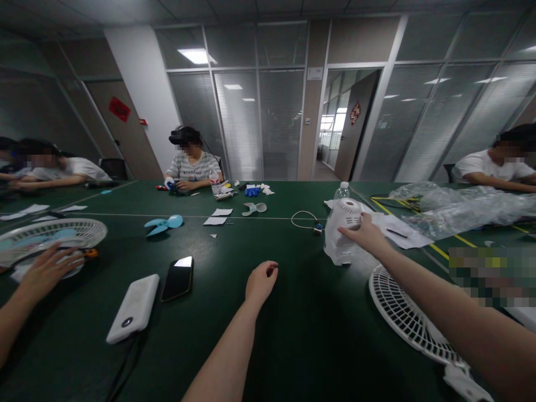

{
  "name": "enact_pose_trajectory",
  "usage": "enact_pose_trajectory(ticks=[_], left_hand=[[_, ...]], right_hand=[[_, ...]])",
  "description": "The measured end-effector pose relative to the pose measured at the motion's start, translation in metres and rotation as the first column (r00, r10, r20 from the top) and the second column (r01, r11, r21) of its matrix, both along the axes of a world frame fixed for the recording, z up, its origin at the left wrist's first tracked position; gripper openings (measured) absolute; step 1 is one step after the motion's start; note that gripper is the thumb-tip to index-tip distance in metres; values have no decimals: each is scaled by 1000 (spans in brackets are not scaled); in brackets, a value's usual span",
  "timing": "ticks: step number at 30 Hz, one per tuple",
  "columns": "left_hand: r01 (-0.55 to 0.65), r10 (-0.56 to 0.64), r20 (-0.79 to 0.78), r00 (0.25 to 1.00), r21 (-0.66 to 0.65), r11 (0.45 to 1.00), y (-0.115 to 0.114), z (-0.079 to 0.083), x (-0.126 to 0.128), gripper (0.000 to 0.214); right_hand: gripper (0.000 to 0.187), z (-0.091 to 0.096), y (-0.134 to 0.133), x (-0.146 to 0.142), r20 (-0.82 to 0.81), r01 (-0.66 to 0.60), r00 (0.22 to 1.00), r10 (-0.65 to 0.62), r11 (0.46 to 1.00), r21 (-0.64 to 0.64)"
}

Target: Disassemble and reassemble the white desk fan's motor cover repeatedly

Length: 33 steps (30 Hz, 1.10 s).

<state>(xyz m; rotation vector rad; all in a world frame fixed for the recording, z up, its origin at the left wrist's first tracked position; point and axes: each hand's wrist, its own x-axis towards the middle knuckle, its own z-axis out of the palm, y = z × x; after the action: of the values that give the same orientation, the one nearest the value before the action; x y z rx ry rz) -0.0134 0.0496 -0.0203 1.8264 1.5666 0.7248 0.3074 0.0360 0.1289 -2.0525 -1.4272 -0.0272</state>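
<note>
My right hand [365, 234] reaches forward and rests on a white fan body [341, 234] that stands on the green table [301, 324], fingers wrapped on its side. My left hand [262, 281] lies on the table near the middle, fingers curled into a loose fist with nothing in it. A white fan grille [404, 315] lies flat under my right forearm. A water bottle [342, 191] stands just behind the fan body.
A phone [178, 277] and a white power bank [134, 307] lie to the left. Another person's hand [46, 272] rests on a second grille [54, 233]. A blue fan blade [164, 223], a pale blade [254, 208], a white cable [305, 219], and plastic bags [460, 209] lie further off. People sit around the table.
</note>
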Motion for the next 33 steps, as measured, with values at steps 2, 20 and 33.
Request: enact_pose_trajectory(ticks=[2,20,33], left_hand=[[-2,2,-4,1000,8,1000,-1,1,0,29],[-2,5,-41,999,64,998,5,-1,4,24],[-11,12,-25,1000,57,998,2,2,2,24]], right_hand=[[83,-4,7,-25,-31,-41,999,41,999,-11],[106,-25,45,-157,-226,-207,947,226,973,104],[74,-36,-125,-50,128,-130,988,90,926,355]])
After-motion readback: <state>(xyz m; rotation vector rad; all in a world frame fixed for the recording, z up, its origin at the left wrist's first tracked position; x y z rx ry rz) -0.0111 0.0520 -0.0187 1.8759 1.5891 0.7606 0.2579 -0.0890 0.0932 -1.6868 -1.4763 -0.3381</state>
